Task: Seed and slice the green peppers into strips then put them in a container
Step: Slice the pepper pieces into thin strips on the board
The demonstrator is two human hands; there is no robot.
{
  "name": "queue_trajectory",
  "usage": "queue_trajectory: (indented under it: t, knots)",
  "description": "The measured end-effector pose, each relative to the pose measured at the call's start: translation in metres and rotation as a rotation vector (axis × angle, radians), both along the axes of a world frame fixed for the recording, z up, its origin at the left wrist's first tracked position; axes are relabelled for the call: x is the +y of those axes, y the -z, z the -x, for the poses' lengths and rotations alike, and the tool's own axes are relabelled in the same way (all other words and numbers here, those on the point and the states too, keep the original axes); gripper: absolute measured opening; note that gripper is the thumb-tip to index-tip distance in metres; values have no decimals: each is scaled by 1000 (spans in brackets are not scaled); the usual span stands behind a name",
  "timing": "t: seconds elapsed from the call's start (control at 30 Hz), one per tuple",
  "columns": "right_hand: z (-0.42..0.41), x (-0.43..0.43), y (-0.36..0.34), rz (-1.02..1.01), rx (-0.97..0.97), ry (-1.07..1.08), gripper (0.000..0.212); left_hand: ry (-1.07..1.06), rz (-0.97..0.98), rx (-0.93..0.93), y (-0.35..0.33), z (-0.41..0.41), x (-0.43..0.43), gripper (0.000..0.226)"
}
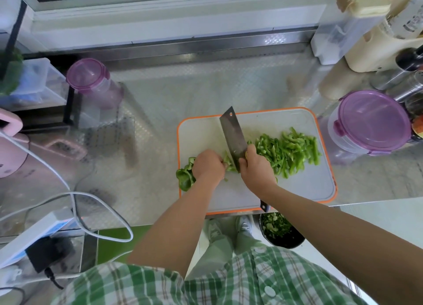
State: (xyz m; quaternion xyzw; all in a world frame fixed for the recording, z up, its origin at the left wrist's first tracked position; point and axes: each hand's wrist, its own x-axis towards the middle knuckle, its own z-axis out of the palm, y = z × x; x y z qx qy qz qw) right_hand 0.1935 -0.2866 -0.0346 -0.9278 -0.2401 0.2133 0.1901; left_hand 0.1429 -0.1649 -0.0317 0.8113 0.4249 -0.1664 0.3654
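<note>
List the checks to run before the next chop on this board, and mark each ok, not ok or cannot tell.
1. The right hand grips the cleaver: ok.
2. The left hand holds the uncut pepper down, left of the blade: ok.
3. The left fingers are tucked clear of the edge: cannot tell, they sit close to the blade and are partly hidden.
4. The cut strips are piled right of the blade, off the cutting line: ok.
5. The cutting board is wholly on the counter: cannot tell, its near edge lies at the counter's front.
6. The purple-lidded container beside the board is open for strips: not ok, lid on.
</note>
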Motion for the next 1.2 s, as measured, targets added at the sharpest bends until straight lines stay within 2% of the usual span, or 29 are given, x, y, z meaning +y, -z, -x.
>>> queue_trajectory:
  t: [0.2, 0.37, 0.67, 0.83, 0.93, 1.1, 1.2]
  knots:
    - [-7, -3, -13, -93, 9, -55, 13, -56, -13, -40, 2, 1, 0, 9]
    - [-1, -11, -17, 5, 10, -170, 11, -56, -33, -49, 2, 1, 0, 8]
    - [1, -7, -12, 9, 62, -144, 17, -68, -50, -44, 4, 0, 0, 6]
    - [2, 1, -12, 82, 39, -154, 8, -69, -37, -44, 5, -1, 2, 10]
    - [3, 2, -8, 91, 8, -143, 12, -70, -54, -44, 5, 0, 1, 9]
    - [-3, 0, -3, -28, 16, -22, 10, -80, -34, -45, 4, -1, 2, 11]
    - [-10, 0, -11, -70, 9, -20, 13, -78, -33, -42, 3, 0, 2, 11]
